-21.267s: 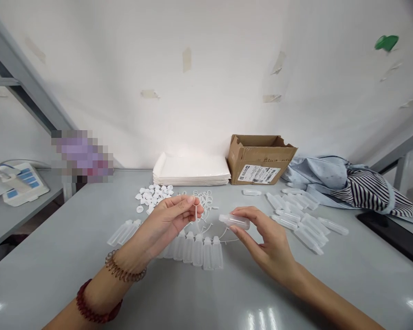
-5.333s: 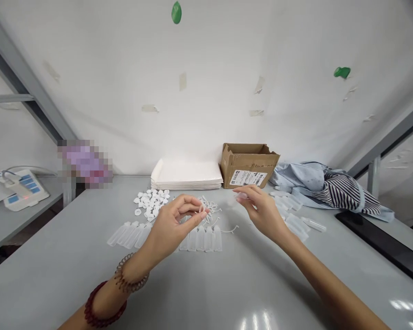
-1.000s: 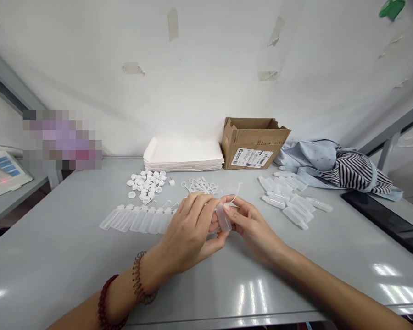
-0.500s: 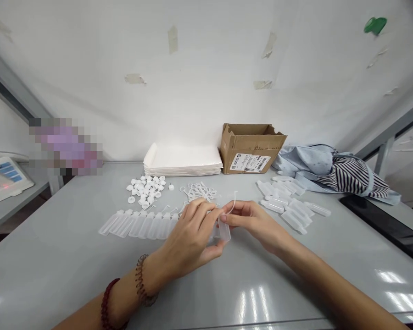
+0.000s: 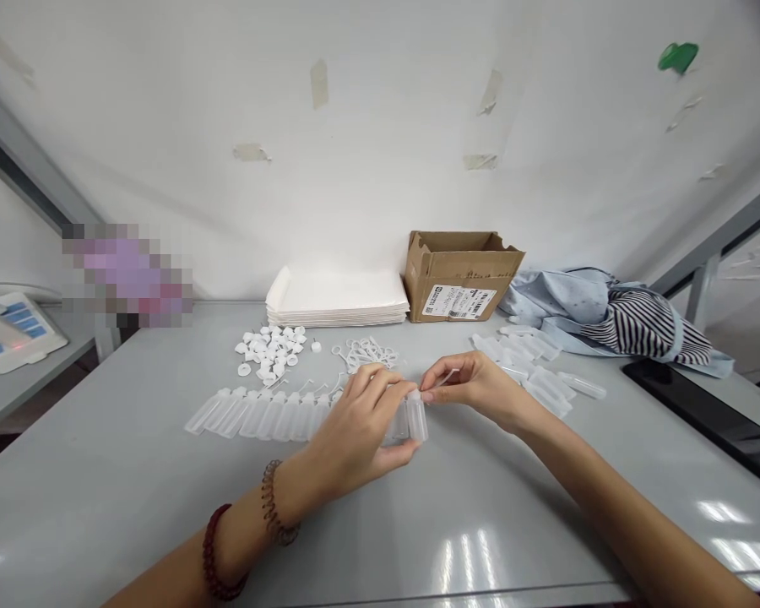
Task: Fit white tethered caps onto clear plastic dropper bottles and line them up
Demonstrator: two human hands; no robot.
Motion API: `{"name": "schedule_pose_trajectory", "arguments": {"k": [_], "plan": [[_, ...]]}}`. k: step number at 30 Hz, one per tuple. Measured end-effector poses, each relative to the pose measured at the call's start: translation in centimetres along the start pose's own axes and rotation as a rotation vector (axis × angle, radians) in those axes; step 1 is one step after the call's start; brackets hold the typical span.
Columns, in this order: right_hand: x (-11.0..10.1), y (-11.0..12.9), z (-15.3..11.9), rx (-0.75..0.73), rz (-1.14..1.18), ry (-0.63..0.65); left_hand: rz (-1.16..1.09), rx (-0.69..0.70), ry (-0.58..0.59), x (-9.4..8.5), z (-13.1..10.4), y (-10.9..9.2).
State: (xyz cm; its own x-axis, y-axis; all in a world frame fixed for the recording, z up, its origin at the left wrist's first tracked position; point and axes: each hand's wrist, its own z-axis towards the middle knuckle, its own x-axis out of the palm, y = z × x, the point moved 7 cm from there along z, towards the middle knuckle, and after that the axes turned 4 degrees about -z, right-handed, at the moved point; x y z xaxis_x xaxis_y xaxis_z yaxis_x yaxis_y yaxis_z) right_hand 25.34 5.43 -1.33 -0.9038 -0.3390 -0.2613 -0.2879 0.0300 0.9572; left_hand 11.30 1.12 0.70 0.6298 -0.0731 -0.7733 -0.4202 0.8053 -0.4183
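My left hand (image 5: 361, 426) is closed round a small translucent bottle (image 5: 416, 420) at the right end of a row of similar bottles (image 5: 279, 416). Its thumb is at the bottle's base and its fingers are near the neck. My right hand (image 5: 465, 384) pinches a thin white strap close to the bottle's neck. Behind the row lie a pile of small white caps (image 5: 272, 346) and a heap of white looped straps (image 5: 371, 352). More loose bottles (image 5: 532, 359) lie to the right of my right hand.
A stack of white sheets or envelopes (image 5: 335, 304) and an open cardboard box (image 5: 459, 279) stand at the back. Right of them are a blue cloth with a striped part (image 5: 646, 319) and a long black object (image 5: 703, 418). A white device (image 5: 22, 331) sits far left.
The held bottle has turned more upright, with its neck now showing. My right hand has shifted slightly right and up, and the strap no longer sticks up above it.
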Motion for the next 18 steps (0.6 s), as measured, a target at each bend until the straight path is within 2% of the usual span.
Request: {"name": "schedule_pose_trajectory", "arguments": {"k": [8,18], "plan": [[-0.9,-0.4,0.1,0.031,-0.153,0.052,-0.077,-0.135,0.095,1.3,0.3,1.1],[-1.3,-0.7,0.1,0.049,-0.252,0.024,0.030,-0.161,0.220,2.2,0.5,1.2]]}}
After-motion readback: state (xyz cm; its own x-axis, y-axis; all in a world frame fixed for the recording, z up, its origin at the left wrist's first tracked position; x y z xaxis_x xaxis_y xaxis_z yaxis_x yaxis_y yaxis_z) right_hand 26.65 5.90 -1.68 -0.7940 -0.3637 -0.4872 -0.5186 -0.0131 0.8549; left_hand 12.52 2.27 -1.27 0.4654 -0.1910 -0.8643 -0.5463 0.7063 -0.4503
